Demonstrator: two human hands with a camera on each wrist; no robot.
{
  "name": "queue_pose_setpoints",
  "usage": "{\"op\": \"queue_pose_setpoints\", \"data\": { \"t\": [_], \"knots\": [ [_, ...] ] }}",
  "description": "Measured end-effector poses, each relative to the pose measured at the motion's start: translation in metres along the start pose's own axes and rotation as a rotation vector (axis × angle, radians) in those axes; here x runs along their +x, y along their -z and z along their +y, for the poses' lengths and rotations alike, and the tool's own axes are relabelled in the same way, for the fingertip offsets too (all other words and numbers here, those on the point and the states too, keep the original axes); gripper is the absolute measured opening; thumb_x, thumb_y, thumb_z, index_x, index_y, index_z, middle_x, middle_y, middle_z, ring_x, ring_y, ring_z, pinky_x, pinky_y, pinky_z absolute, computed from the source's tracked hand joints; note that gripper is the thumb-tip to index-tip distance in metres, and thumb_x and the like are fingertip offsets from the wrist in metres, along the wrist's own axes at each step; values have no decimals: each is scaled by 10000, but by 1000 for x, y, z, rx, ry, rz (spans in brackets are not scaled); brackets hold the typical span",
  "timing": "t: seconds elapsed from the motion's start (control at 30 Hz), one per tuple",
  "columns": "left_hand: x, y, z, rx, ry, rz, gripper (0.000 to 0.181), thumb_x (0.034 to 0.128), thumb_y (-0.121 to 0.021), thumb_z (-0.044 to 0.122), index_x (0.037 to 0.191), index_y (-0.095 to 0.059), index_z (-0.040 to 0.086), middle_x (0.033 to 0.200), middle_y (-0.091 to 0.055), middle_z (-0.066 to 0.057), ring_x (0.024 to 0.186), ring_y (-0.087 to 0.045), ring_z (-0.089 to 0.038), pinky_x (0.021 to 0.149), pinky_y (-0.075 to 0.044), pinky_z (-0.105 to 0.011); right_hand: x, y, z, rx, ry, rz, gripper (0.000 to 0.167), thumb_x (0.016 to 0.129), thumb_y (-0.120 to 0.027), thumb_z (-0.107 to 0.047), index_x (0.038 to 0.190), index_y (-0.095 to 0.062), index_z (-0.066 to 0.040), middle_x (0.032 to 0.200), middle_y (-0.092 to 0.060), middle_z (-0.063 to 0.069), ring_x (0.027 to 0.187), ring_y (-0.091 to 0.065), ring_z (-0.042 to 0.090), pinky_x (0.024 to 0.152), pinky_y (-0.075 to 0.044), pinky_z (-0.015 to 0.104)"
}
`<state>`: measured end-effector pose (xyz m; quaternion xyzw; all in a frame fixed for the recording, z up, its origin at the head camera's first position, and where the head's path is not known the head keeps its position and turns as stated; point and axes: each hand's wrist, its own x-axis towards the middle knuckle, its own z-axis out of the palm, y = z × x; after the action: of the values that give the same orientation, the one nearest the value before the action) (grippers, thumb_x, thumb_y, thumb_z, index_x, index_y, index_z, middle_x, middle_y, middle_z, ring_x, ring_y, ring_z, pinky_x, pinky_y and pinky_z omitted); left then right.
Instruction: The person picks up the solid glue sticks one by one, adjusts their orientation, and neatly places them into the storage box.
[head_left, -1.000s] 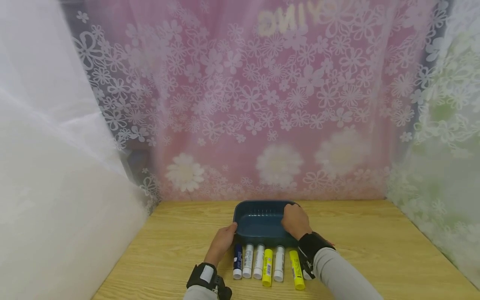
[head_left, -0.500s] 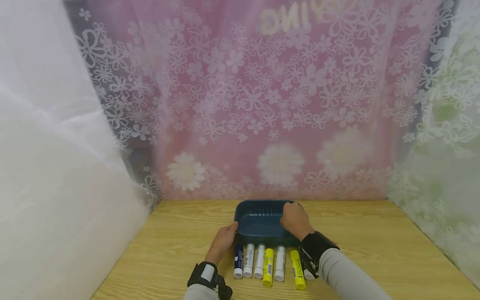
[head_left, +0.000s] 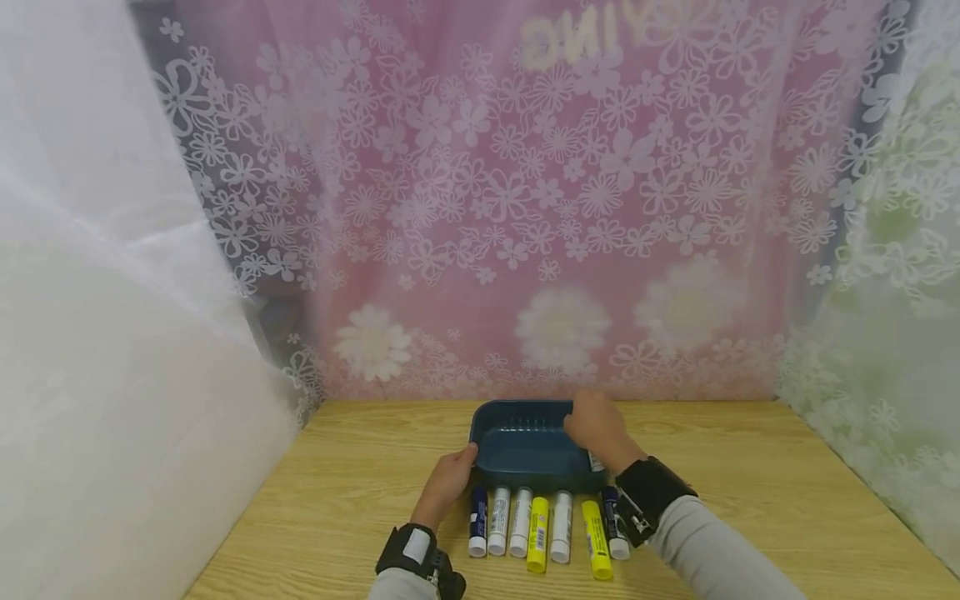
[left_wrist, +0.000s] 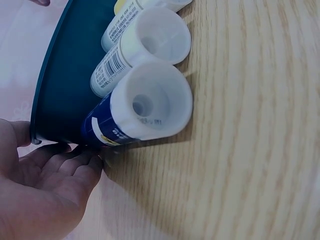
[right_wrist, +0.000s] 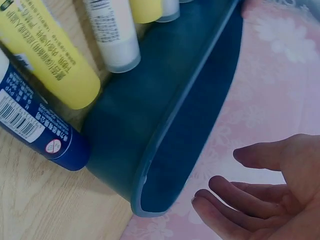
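A dark teal plastic tray [head_left: 517, 454] stands on the table. My left hand [head_left: 446, 482] holds its left end, the thumb on the rim and the fingers against the outer wall. Above the tray's right end is my right hand [head_left: 597, 432]; in the right wrist view its fingers are apart and loosely bent, with nothing between them. A small whitish labelled piece [head_left: 596, 461] shows under that hand at the tray's right side, mostly hidden. Several glue sticks lie in a row before the tray: blue [head_left: 477, 522], white [head_left: 498, 521] and yellow [head_left: 537, 533] ones.
At the row's right end lie a yellow glue stick [head_left: 597, 540] and a blue glue stick [head_left: 615, 523], near the right wrist strap [head_left: 651, 496]. A pink flowered curtain [head_left: 540, 208] hangs behind the wooden table [head_left: 360, 467], with pale sheets on both sides.
My right hand has shifted up and to the right over the tray's end, uncovering the whitish labelled piece and the blue glue stick at the right. The left hand keeps its hold.
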<state>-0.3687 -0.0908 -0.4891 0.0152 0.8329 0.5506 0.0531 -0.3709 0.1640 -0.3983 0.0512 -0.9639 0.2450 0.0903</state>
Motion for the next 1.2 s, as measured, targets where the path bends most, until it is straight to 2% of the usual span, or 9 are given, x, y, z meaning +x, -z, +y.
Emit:
{"op": "queue_pose_setpoints", "data": {
  "t": [0.1,0.17,0.37,0.43,0.53,0.6,0.8,0.97,1.2],
  "knots": [
    [0,0,0,12,-10,2,616,1096,-368,437,1431,-529,-54,1451,-544,-266,1321,-544,-457,1021,-498,-596,-2,6,2,17,-16,-8,78,950,-575,-41,901,-611,8,639,-425,55,504,-331,152,494,-248,297],
    [0,0,0,12,-9,5,610,1096,-370,433,1431,-531,-50,1448,-550,-260,1314,-554,-446,1018,-501,-593,-4,9,3,17,-26,-5,175,952,-580,-55,1084,-627,52,743,-515,101,535,-409,172,496,-291,308],
    [-1,-1,1,0,7,10,603,1095,-374,432,1435,-531,-41,1468,-533,-255,1348,-521,-455,1041,-486,-590,-11,11,9,-25,-68,-2,184,946,-604,-84,1059,-638,57,729,-553,131,517,-450,182,465,-316,296],
    [-1,-1,1,2,7,9,604,1095,-375,433,1437,-530,-39,1476,-525,-256,1360,-504,-463,1047,-480,-594,-15,10,11,-42,-72,5,263,948,-627,-101,1147,-628,71,744,-576,148,525,-489,197,465,-341,305],
    [-2,-1,1,8,7,10,601,1095,-374,433,1436,-533,-36,1477,-525,-254,1362,-502,-463,1048,-478,-598,-21,9,14,-63,-56,37,501,932,-679,-116,1383,-528,39,980,-664,216,648,-600,239,507,-405,328],
    [-2,0,1,11,5,11,602,1095,-371,432,1435,-533,-38,1476,-524,-258,1360,-501,-468,1046,-477,-602,-25,9,15,-58,-49,52,583,918,-691,-106,1451,-482,4,1092,-665,244,702,-626,264,525,-424,342],
    [-2,0,2,11,8,20,606,1095,-373,433,1431,-534,-45,1477,-520,-264,1373,-481,-478,1066,-452,-614,-33,7,18,-96,-80,22,449,920,-673,-122,1275,-574,134,925,-675,219,721,-640,273,562,-492,365],
    [-2,-1,2,13,2,17,604,1098,-364,431,1427,-538,-44,1463,-534,-263,1354,-507,-470,1053,-467,-608,-41,7,21,-130,-89,7,453,922,-686,-168,1180,-575,188,958,-667,241,782,-652,279,603,-532,371],
    [0,-1,0,22,5,19,593,1097,-369,431,1437,-537,-26,1481,-523,-249,1382,-475,-469,1077,-441,-615,-52,7,26,-106,-143,-104,321,929,-726,-270,831,-626,19,678,-553,70,579,-532,181,503,-391,267]
  ]
}}
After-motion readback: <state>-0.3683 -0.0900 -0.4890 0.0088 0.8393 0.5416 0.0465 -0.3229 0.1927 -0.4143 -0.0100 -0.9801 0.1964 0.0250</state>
